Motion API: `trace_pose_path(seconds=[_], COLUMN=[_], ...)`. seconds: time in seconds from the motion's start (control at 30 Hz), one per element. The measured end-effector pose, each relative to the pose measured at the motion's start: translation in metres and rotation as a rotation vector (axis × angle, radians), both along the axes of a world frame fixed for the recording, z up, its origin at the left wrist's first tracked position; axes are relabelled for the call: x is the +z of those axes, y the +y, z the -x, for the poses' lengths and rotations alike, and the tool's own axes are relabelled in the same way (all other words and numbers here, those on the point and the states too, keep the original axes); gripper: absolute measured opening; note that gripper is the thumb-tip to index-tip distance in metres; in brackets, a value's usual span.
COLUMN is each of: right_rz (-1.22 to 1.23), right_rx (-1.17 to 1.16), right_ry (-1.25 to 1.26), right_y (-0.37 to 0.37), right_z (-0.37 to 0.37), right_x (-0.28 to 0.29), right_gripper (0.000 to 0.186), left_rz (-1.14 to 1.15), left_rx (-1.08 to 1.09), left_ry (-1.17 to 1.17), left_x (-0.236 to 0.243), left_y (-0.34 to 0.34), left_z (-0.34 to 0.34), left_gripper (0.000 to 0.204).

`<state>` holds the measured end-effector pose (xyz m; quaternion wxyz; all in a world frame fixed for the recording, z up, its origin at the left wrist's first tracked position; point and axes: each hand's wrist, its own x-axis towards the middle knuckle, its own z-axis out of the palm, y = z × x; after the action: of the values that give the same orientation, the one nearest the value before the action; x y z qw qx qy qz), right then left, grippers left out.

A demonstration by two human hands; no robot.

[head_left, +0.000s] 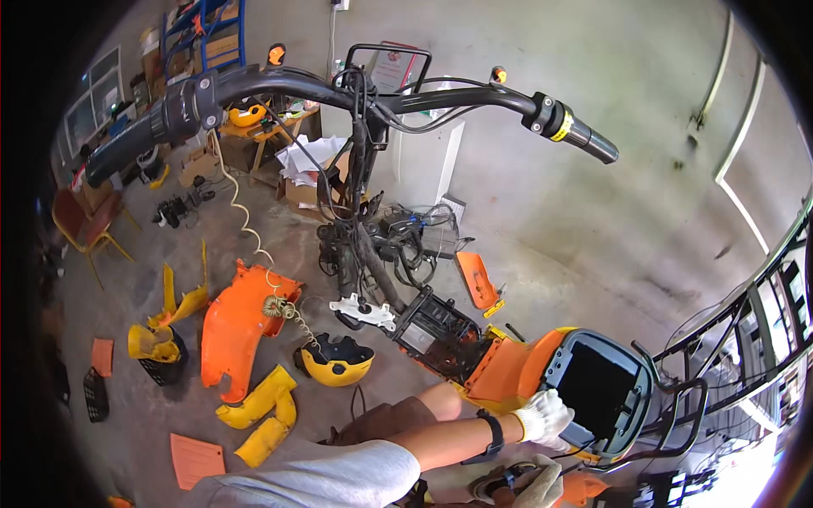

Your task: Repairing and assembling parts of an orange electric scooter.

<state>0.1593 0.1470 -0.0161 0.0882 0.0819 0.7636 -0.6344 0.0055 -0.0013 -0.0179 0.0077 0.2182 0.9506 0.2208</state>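
Well to the left of the left grip [544, 416], a large orange body panel [241, 326] and a bent yellow panel [267, 415] lie on the floor [152, 415]. Nearer, though apart from it, a yellow helmet [339, 371] rests with its hollow side up. Up and to the left of the grip, the stripped scooter's [508, 372] bare front end rises to the handlebar [474, 97]; the body's long axis slants from there down to the right, past the grip.

The left forearm [457, 440] reaches in from the lower left, almost level, with a black wrist band [493, 436]. The white-gloved left grip is palm down with fingers bent, against the near left edge of the storage well [633, 394]. It looks partly closed; whether it pinches the rim or just leans there cannot be told.

Just below the left grip, what appears to be the gloved right grip [539, 488] shows near the lower edge, its fingers too obscured to tell how far open it is or what it holds.

Directly right of the left grip, the nearer of the two, lies the well's dark opening; beyond it stands the black rear rack [696, 415].
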Motion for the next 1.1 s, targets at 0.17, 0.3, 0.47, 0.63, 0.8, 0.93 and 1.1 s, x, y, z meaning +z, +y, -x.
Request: trace_pose_path(seconds=[0.17, 0.3, 0.47, 0.63, 0.8, 0.93, 1.1], right_rz=[-0.407, -0.201, -0.457, -0.661, -0.555, -0.451, -0.433], right_rx=[0.164, 0.097, 0.024, 0.472, 0.503, 0.358, 0.124], right_ry=[0.394, -0.009, 1.035, 0.317, 0.186, 0.286, 0.199], right_y=[-0.001, -0.002, 0.014, 0.033, 0.052, 0.081, 0.1], right_z=[0.005, 0.016, 0.01, -0.005, -0.008, 0.019, 0.08], right_x=[0.012, 0.027, 0.049, 0.046, 0.04, 0.053, 0.072], right_gripper=[0.041, 0.043, 0.022, 0.029, 0.036, 0.03, 0.032], left_rz=[-0.009, 0.0, 0.133, 0.262, 0.251, 0.221, -0.068], left_rx=[-0.018, 0.022, 0.003, 0.02, 0.024, 0.024, -0.016], left_ry=[-0.009, -0.137, -0.084, -0.122, -0.044, -0.029, 0.272], left_x=[0.019, 0.03, 0.036, 0.041, 0.034, 0.018, -0.001], left_y=[-0.008, -0.011, -0.006, 0.004, 0.003, 0.001, -0.008], left_z=[-0.005, -0.011, -0.006, -0.001, -0.002, 0.003, -0.014], left_gripper=[0.069, 0.074, 0.076, 0.082, 0.079, 0.078, 0.057])
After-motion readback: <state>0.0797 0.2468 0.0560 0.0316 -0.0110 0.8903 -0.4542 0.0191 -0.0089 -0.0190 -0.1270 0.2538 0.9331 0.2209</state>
